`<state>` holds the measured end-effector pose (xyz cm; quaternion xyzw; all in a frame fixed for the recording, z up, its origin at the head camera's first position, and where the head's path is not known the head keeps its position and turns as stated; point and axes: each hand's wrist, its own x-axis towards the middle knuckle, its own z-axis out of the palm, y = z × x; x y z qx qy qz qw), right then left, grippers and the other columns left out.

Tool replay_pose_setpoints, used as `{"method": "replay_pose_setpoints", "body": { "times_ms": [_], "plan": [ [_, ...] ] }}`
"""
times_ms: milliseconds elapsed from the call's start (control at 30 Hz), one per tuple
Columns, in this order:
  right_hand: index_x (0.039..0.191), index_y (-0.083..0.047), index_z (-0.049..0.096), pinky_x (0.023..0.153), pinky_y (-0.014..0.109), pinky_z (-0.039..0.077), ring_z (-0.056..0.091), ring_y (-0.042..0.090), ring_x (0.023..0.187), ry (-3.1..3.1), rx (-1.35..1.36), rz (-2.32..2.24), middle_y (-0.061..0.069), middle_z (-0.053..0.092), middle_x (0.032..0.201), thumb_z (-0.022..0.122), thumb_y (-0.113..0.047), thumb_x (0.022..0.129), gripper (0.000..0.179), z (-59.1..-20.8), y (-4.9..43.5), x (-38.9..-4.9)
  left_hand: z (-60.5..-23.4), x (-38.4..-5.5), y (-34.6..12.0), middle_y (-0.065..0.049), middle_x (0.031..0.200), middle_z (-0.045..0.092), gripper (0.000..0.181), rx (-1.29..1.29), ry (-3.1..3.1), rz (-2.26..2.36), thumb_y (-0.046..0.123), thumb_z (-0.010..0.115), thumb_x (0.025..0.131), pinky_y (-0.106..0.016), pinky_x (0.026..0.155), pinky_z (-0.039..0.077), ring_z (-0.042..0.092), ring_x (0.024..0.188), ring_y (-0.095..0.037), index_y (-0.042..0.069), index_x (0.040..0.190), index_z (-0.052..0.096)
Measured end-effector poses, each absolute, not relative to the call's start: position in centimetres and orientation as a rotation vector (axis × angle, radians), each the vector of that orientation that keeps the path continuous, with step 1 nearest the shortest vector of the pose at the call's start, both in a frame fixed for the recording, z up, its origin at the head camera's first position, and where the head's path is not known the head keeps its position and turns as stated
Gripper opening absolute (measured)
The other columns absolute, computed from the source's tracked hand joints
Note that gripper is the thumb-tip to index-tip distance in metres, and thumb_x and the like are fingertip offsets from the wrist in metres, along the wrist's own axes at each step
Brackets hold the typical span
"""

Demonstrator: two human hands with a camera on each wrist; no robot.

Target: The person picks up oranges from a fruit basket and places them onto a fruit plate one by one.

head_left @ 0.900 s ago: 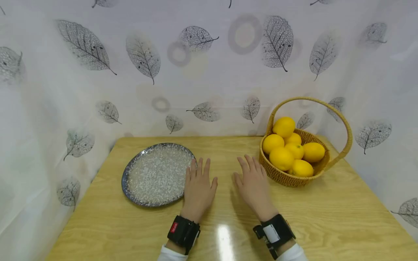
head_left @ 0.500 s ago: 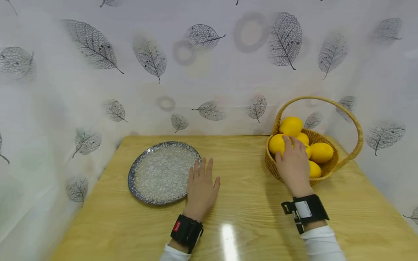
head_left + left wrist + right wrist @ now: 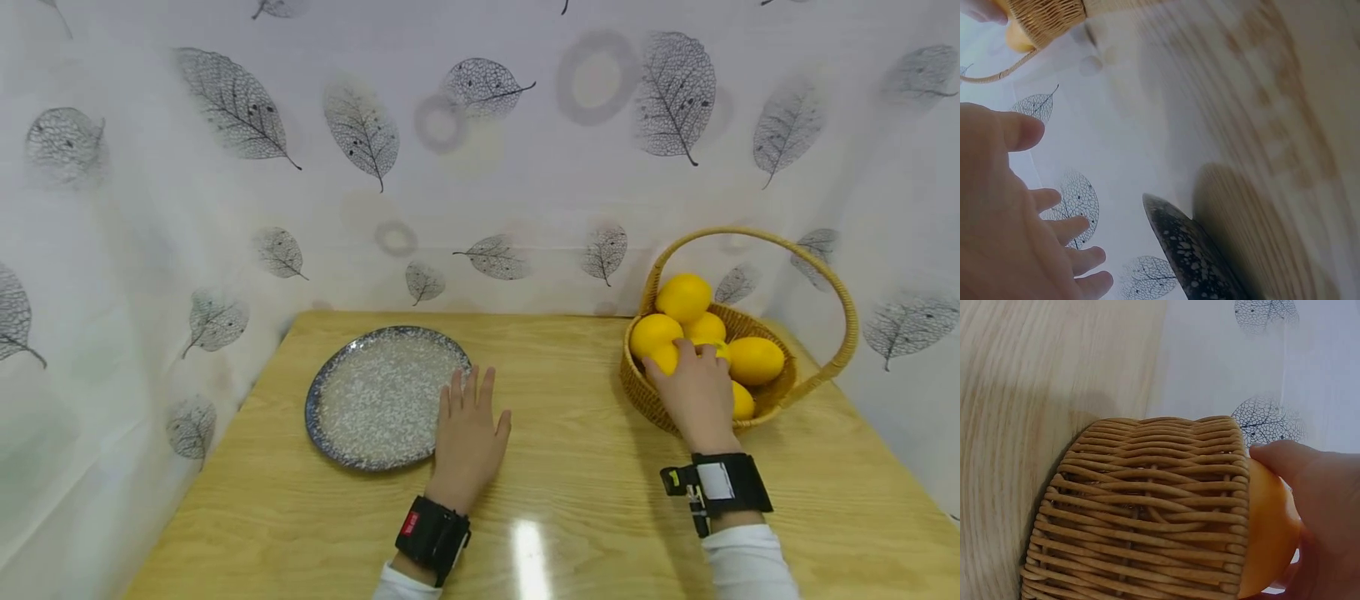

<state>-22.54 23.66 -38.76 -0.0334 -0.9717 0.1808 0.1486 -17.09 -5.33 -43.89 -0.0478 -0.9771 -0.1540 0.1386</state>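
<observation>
My right hand reaches into the wicker basket and grips a yellow lemon at its near left side. In the right wrist view, thumb and fingers curl round that lemon, which sits just past the woven rim. More lemons lie around it in the basket. My left hand holds nothing; its fingers are straight and spread beside the right rim of a speckled grey plate with a dark edge. The left wrist view shows the plate's edge below those fingers.
The basket's tall arched handle rises over the fruit and leans right. Both things stand on a light wooden table. Behind it hangs a white leaf-print cloth.
From the middle of the table my right hand has moved right into the basket and closed round a lemon. The left hand stays by the plate. The head view has shifted slightly.
</observation>
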Motion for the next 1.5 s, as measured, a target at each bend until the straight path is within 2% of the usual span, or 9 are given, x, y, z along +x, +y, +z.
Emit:
{"method": "replay_pose_setpoints", "body": {
  "times_ms": [233, 400, 667, 933, 1067, 1267, 1400, 1500],
  "plan": [
    [0.131, 0.015, 0.048, 0.078, 0.068, 0.041, 0.042, 0.061, 0.098, -2.781, -0.112, 0.542, 0.048, 0.045, 0.12, 0.054, -0.044, 0.094, 0.07, -38.8, 23.7, -22.7, -43.5, -17.6, -5.8, -0.02, 0.156, 0.036, 0.065, -0.155, -2.788, -0.462, 0.038, 0.052, 0.097, -0.058, 0.118, 0.025, 0.022, 0.144, -0.041, 0.011, 0.153, 0.03],
    [0.129, 0.016, 0.049, 0.079, 0.066, 0.041, 0.042, 0.06, 0.097, -2.758, -0.105, 0.527, 0.048, 0.047, 0.118, 0.055, -0.043, 0.095, 0.069, -39.2, 23.5, -22.6, -43.2, -17.9, -6.7, -0.021, 0.157, 0.033, 0.063, -0.144, -2.826, -0.466, 0.04, 0.047, 0.099, -0.058, 0.119, 0.023, 0.019, 0.145, -0.041, 0.009, 0.152, 0.031],
    [0.13, 0.017, 0.048, 0.075, 0.067, 0.042, 0.042, 0.06, 0.096, -2.757, -0.099, 0.526, 0.048, 0.046, 0.118, 0.056, -0.043, 0.094, 0.07, -39.2, 23.6, -22.5, -41.0, -19.1, -10.7, -0.021, 0.161, 0.023, 0.062, 0.017, -2.866, -0.575, 0.041, 0.041, 0.101, -0.059, 0.121, 0.014, 0.009, 0.147, -0.04, 0.006, 0.151, 0.032],
    [0.133, 0.014, 0.048, 0.078, 0.069, 0.042, 0.042, 0.061, 0.099, -2.77, -0.1, 0.55, 0.047, 0.046, 0.12, 0.055, -0.044, 0.095, 0.069, -39.0, 23.9, -22.2, -40.7, -19.3, -14.9, -0.028, 0.16, 0.017, 0.063, 0.097, -2.911, -0.621, 0.038, 0.038, 0.102, -0.063, 0.12, 0.013, 0.008, 0.145, -0.046, -0.002, 0.15, 0.027],
    [0.134, 0.012, 0.047, 0.081, 0.071, 0.041, 0.041, 0.061, 0.102, -2.783, -0.093, 0.578, 0.046, 0.045, 0.124, 0.054, -0.046, 0.095, 0.071, -39.0, 23.9, -22.2, -40.4, -20.0, -17.5, -0.033, 0.156, 0.022, 0.062, 0.125, -2.939, -0.568, 0.034, 0.039, 0.103, -0.064, 0.118, 0.016, 0.013, 0.142, -0.05, -0.007, 0.148, 0.028],
    [0.135, 0.011, 0.048, 0.083, 0.071, 0.039, 0.04, 0.061, 0.104, -2.769, -0.055, 0.6, 0.046, 0.045, 0.126, 0.052, -0.051, 0.094, 0.075, -38.9, 23.8, -22.6, -40.3, -20.3, -22.2, -0.043, 0.138, 0.041, 0.057, 0.204, -2.973, -0.475, 0.024, 0.043, 0.1, -0.069, 0.106, 0.031, 0.034, 0.127, -0.058, -0.02, 0.136, 0.037],
    [0.136, 0.012, 0.047, 0.084, 0.072, 0.037, 0.04, 0.062, 0.104, -2.781, -0.045, 0.567, 0.047, 0.045, 0.126, 0.055, -0.047, 0.093, 0.073, -38.9, 23.8, -22.3, -41.4, -20.0, -24.4, -0.047, 0.136, 0.039, 0.06, 0.315, -3.02, -0.527, 0.023, 0.041, 0.099, -0.072, 0.101, 0.031, 0.035, 0.122, -0.062, -0.024, 0.136, 0.032],
    [0.135, 0.013, 0.046, 0.083, 0.073, 0.037, 0.041, 0.063, 0.103, -2.786, -0.051, 0.535, 0.047, 0.045, 0.125, 0.059, -0.041, 0.092, 0.071, -38.9, 23.9, -22.0, -42.2, -19.8, -25.3, -0.048, 0.139, 0.031, 0.062, 0.365, -3.071, -0.606, 0.022, 0.038, 0.1, -0.074, 0.101, 0.029, 0.031, 0.122, -0.064, -0.024, 0.139, 0.025]
  ]
}}
